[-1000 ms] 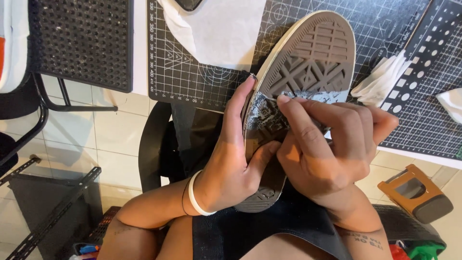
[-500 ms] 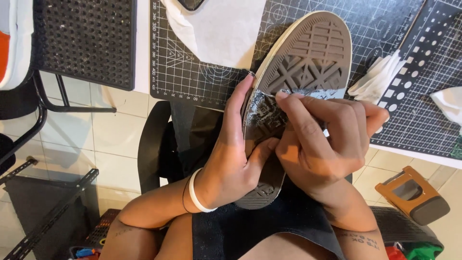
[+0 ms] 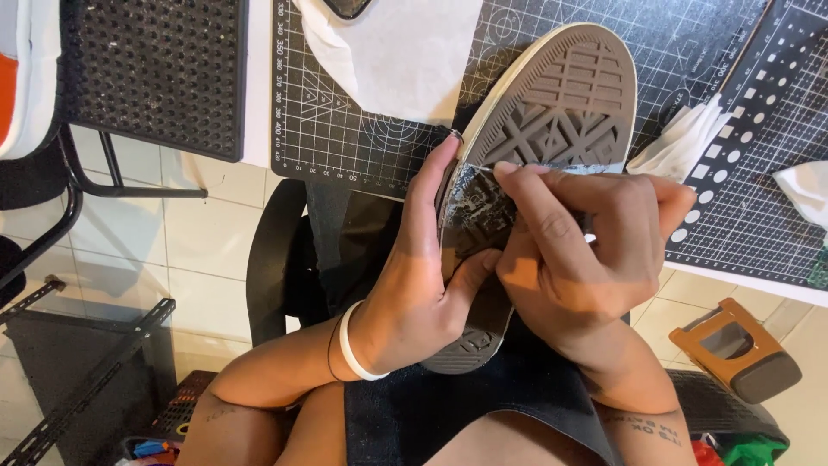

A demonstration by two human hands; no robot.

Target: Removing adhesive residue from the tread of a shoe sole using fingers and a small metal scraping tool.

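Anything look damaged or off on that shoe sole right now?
Yes. The shoe's sole has a mottled, shiny grey patch across its middle, unlike the clean tread at the toe. The right hand presses on it; the left hand steadies the shoe's edge. Whether wear or glue, I can't tell.

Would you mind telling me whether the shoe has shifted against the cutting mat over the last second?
No. The shoe keeps its toe over the same part of the cutting mat, with both hands on its sole; any slight offset looks like camera motion.
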